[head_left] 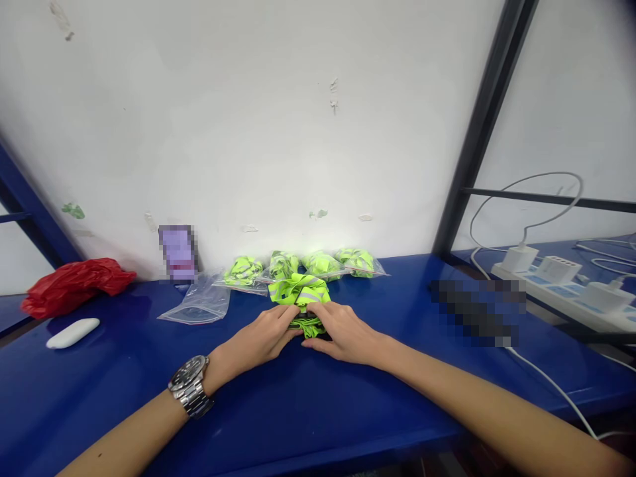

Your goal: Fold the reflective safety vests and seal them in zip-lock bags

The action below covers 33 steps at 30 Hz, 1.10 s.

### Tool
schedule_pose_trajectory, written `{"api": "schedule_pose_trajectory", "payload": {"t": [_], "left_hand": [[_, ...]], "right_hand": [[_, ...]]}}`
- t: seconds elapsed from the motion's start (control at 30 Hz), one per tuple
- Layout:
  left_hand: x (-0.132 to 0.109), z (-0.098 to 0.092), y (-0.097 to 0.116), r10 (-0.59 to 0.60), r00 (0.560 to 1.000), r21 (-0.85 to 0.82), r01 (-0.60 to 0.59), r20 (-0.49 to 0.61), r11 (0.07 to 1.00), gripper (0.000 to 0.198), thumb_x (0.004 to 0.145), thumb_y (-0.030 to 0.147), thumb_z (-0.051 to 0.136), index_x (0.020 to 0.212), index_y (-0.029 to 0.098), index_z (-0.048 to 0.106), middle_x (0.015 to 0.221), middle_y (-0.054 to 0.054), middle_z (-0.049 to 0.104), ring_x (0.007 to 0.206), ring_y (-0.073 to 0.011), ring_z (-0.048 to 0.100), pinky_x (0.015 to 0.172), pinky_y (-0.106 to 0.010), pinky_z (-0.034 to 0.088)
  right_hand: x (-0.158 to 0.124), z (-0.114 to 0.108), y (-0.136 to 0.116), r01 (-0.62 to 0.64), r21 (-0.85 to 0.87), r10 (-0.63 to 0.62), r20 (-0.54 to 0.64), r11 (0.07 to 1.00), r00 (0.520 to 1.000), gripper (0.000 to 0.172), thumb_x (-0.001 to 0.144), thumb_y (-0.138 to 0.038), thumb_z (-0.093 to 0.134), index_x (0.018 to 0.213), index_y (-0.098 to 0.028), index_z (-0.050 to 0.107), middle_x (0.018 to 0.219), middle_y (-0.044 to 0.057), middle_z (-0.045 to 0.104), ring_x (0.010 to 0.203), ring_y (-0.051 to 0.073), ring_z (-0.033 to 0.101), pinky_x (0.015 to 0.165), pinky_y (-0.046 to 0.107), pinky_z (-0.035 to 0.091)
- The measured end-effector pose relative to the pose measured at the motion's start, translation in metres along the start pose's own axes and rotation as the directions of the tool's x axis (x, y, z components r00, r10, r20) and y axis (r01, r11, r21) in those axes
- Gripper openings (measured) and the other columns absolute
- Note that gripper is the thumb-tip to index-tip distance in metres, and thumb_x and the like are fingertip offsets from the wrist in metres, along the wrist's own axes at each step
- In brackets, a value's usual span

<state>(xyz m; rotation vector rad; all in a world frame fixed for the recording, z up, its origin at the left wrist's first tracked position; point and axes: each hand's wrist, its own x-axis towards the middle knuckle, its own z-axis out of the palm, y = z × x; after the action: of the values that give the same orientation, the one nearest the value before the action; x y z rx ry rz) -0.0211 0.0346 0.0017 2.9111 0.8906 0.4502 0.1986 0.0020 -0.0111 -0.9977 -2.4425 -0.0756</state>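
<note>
A bundle of neon yellow reflective straps (pixel 299 289) with grey stripes sits in the middle of the blue table. My left hand (pixel 264 333) is closed on its left side, fingertips at the near folds. From the right, my right hand (pixel 348 333) grips the same bundle, thumb low and fingers on top. Parts of the folds are hidden under my fingers, and a dark piece shows between them. Just behind stand several clear bags (pixel 358 263) packed with similar yellow straps. An unfilled zip bag (pixel 196 301) lies flat to the left of my hands.
On the left are a red plastic bag (pixel 74 285), a white oval case (pixel 73 333) and a phone (pixel 179 253) leaning on the wall. A blurred dark object (pixel 474 311) with a cable lies right. Beyond it is a power strip (pixel 556 281) with chargers, near a dark metal post (pixel 484 126).
</note>
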Motion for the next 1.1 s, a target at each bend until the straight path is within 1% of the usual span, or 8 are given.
{"api": "schedule_pose_trajectory", "payload": {"t": [0.1, 0.3, 0.47, 0.63, 0.77, 0.87, 1.0, 1.1], "left_hand": [[0.001, -0.002, 0.0, -0.05, 0.999, -0.071, 0.05, 0.008, 0.996, 0.024, 0.099, 0.037, 0.039, 0.116, 0.021, 0.046, 0.106, -0.007, 0.062, 0.096, -0.0223, 0.062, 0.08, -0.033, 0.048], [-0.007, -0.001, 0.0, 0.002, 0.999, -0.149, -0.008, -0.042, 0.989, 0.036, 0.1, 0.033, 0.038, 0.134, 0.024, 0.035, 0.128, -0.009, 0.056, 0.115, -0.0214, 0.056, 0.095, -0.036, 0.046], [-0.014, 0.008, -0.005, 0.028, 0.995, -0.085, -0.036, -0.096, 0.996, 0.064, 0.088, 0.047, 0.058, 0.142, 0.022, 0.031, 0.134, -0.014, 0.051, 0.122, -0.0265, 0.052, 0.101, -0.04, 0.046], [-0.009, 0.01, -0.009, -0.054, 0.992, -0.137, 0.039, -0.111, 0.99, 0.054, 0.096, 0.041, 0.045, 0.144, 0.021, 0.031, 0.137, -0.015, 0.051, 0.123, -0.027, 0.052, 0.103, -0.042, 0.043], [-0.003, -0.001, -0.007, -0.161, 0.987, -0.287, 0.154, 0.0, 0.945, 0.06, 0.095, 0.046, 0.046, 0.148, 0.022, 0.029, 0.126, -0.011, 0.061, 0.094, -0.0211, 0.063, 0.084, -0.034, 0.05], [0.001, -0.006, -0.007, -0.218, 0.974, -0.399, 0.225, 0.064, 0.889, 0.066, 0.091, 0.051, 0.048, 0.146, 0.017, 0.034, 0.108, -0.008, 0.067, 0.074, -0.0164, 0.06, 0.069, -0.028, 0.049], [0.011, -0.008, -0.009, -0.205, 0.976, -0.438, 0.216, 0.074, 0.873, 0.066, 0.09, 0.051, 0.05, 0.144, 0.016, 0.038, 0.123, -0.012, 0.062, 0.092, -0.0221, 0.061, 0.079, -0.033, 0.05], [0.02, -0.01, -0.009, -0.179, 0.979, -0.435, 0.205, 0.101, 0.877, 0.06, 0.089, 0.048, 0.051, 0.14, 0.017, 0.044, 0.13, -0.013, 0.058, 0.109, -0.026, 0.058, 0.09, -0.037, 0.048]], "right_hand": [[0.003, -0.003, 0.002, 0.037, -0.009, -0.036, 0.021, 0.999, 0.999, 0.044, 0.09, -0.037, 0.06, 0.123, -0.016, 0.04, 0.101, 0.012, 0.061, 0.091, 0.025, 0.058, 0.074, 0.035, 0.048], [0.006, 0.002, 0.008, 0.063, -0.013, -0.064, -0.041, 0.998, 0.997, 0.02, 0.097, -0.027, 0.047, 0.113, -0.016, 0.048, 0.088, 0.007, 0.06, 0.077, 0.02, 0.055, 0.068, 0.03, 0.044], [0.004, 0.01, 0.012, 0.003, 0.095, 0.006, -0.094, 0.996, 0.996, 0.019, 0.097, -0.031, 0.046, 0.109, -0.017, 0.053, 0.089, 0.007, 0.062, 0.079, 0.019, 0.056, 0.068, 0.028, 0.042], [0.007, 0.007, 0.012, -0.086, 0.255, 0.116, -0.104, 0.963, 0.988, 0.021, 0.096, -0.03, 0.048, 0.114, -0.018, 0.052, 0.089, 0.005, 0.064, 0.074, 0.016, 0.059, 0.066, 0.025, 0.04], [0.011, -0.003, 0.005, -0.218, 0.362, 0.246, -0.033, 0.906, 0.969, 0.028, 0.096, -0.033, 0.046, 0.12, -0.02, 0.05, 0.069, -0.003, 0.059, 0.055, 0.012, 0.05, 0.055, 0.023, 0.033], [0.011, -0.004, 0.0, -0.278, 0.403, 0.321, -0.04, 0.872, 0.946, 0.031, 0.097, -0.036, 0.045, 0.124, -0.02, 0.045, 0.063, -0.005, 0.054, 0.052, 0.013, 0.047, 0.054, 0.023, 0.032], [0.006, 0.003, -0.006, -0.205, 0.229, 0.242, -0.147, 0.951, 0.959, 0.023, 0.099, -0.03, 0.041, 0.112, -0.018, 0.054, 0.088, 0.006, 0.06, 0.077, 0.018, 0.054, 0.07, 0.029, 0.042], [0.003, 0.006, -0.008, -0.203, 0.018, 0.202, -0.221, 0.979, 0.954, 0.024, 0.099, -0.029, 0.039, 0.098, -0.017, 0.06, 0.104, 0.013, 0.055, 0.096, 0.023, 0.05, 0.082, 0.037, 0.044]]}}
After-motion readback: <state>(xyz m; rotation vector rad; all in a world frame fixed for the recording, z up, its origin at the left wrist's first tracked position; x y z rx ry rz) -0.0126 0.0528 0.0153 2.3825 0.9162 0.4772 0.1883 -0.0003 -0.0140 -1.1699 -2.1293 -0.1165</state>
